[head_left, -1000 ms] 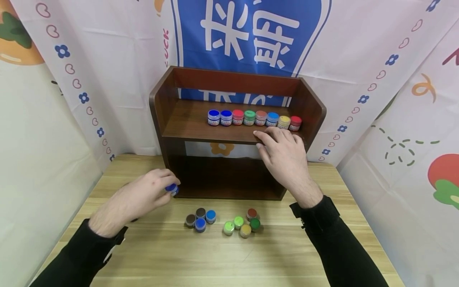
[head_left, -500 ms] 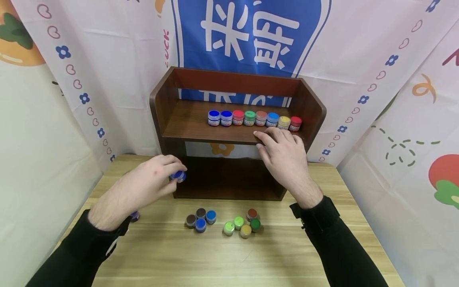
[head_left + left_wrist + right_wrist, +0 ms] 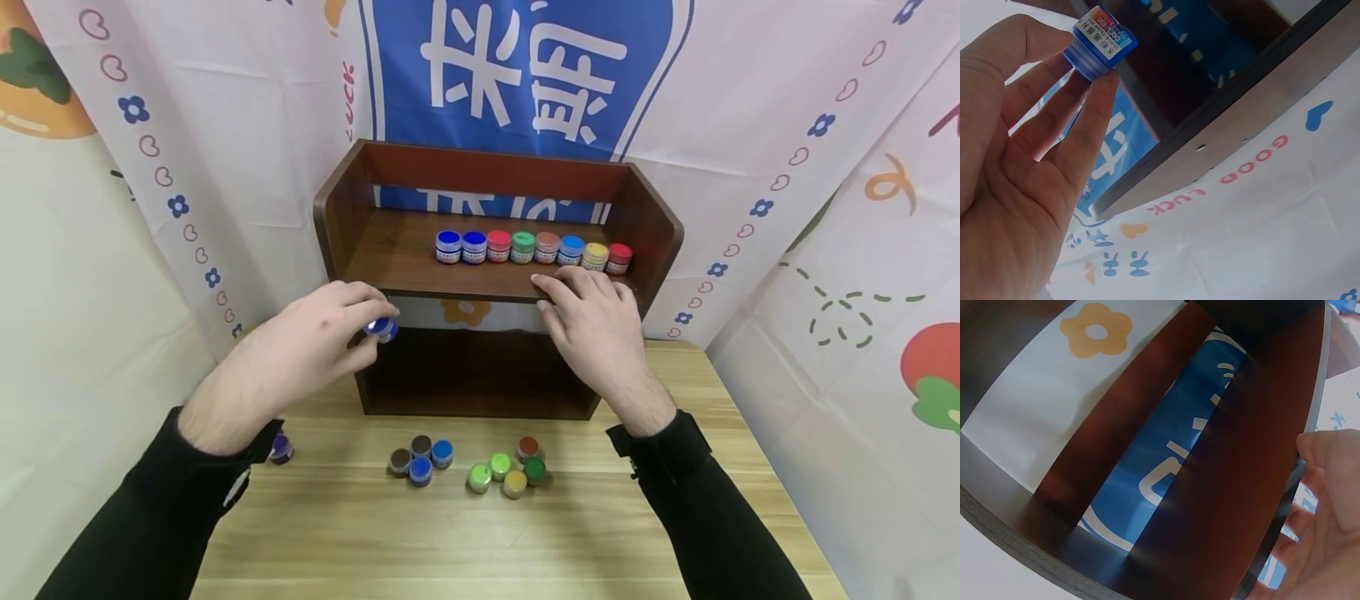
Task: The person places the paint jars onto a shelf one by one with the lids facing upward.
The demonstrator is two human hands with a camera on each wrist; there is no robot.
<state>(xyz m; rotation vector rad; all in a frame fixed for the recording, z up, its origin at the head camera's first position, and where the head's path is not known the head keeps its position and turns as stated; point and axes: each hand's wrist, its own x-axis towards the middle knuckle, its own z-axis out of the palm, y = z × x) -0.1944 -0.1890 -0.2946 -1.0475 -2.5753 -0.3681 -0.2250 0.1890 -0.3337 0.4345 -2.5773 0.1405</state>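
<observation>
My left hand (image 3: 292,354) pinches a small paint jar (image 3: 1100,40) with a blue lid between thumb and fingertips. In the head view this jar (image 3: 383,328) is tilted, in front of the brown two-tier shelf (image 3: 390,267) at its left side, just below the upper board. My right hand (image 3: 596,329) holds the upper board's front edge near the right end, thumb below and fingers on top. Behind those fingers a row of paint jars (image 3: 522,247) stands on the upper board, with blue, red, green, brownish and yellow lids.
On the table (image 3: 450,550), several jars with dark and blue lids (image 3: 421,471) cluster before the shelf. Another cluster, with green, yellow and brown lids (image 3: 514,483), stands to their right. A purple-lidded jar (image 3: 282,449) sits beside the left sleeve. Printed cloth (image 3: 262,167) hangs behind.
My left hand has risen from near the shelf's base to just below the upper board, carrying the blue-lidded paint jar. The purple-lidded jar has come into view. My right hand has stayed put.
</observation>
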